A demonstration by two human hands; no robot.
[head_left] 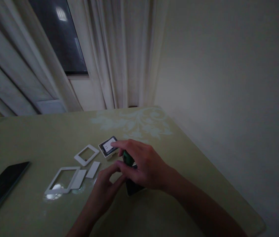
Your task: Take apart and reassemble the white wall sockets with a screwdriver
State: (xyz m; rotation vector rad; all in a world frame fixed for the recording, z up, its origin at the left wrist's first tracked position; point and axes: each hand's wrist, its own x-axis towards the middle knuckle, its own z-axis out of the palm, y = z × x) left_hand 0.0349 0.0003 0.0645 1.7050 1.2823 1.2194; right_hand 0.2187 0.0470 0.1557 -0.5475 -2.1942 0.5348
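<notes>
My right hand (145, 164) is closed around the green handle of a screwdriver (128, 158); only the handle shows, and its tip is hidden. The right index finger reaches forward over a small square module (108, 145) with a white label and a pale frame. Below my hands lies a dark rectangular piece (132, 188), mostly covered by the fingers. My left hand (109, 182) has thumb and index finger brought together beside the screwdriver, above the dark piece. What those fingertips pinch is hidden.
Left of my hands lie a small white square frame (87, 155), a larger white frame (62, 180) and two white rectangular plates (93, 170) (79, 179). A black phone (3, 187) rests at the far left. Curtains (127, 56) and a wall (228, 82) border the table (183, 204).
</notes>
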